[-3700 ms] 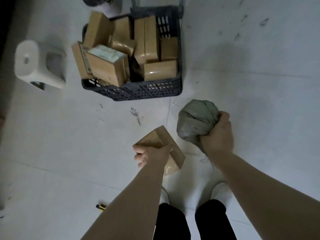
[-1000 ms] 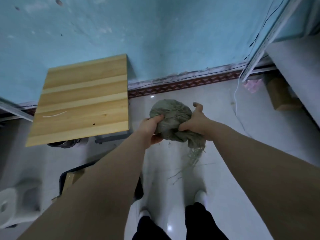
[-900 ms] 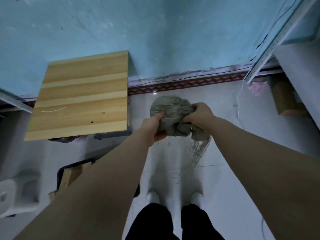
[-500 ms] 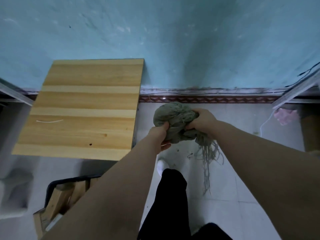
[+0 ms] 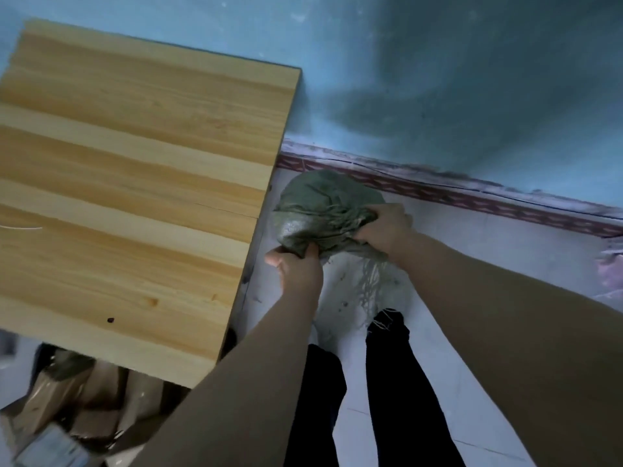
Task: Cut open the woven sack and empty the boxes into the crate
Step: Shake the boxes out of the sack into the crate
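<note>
Sack: I see the woven sack (image 5: 323, 210) crumpled into a grey-green ball at the centre of the frame, held above the pale floor (image 5: 488, 264) just right of the wooden tabletop (image 5: 135, 183).
Left hand: my left hand (image 5: 296, 267) pinches the sack's lower left edge, thumb and curled fingers closed on the fabric.
Right hand: my right hand (image 5: 384, 227) grips the sack's right side, fingers dug into the folds.
Loose strands: frayed threads (image 5: 369, 284) hang below the sack, between my hands.
Boxes: brown boxes (image 5: 67, 416) lie blurred at lower left, partly under the tabletop's near edge.
Legs: dark trousers (image 5: 397, 399) fill the lower centre.
</note>
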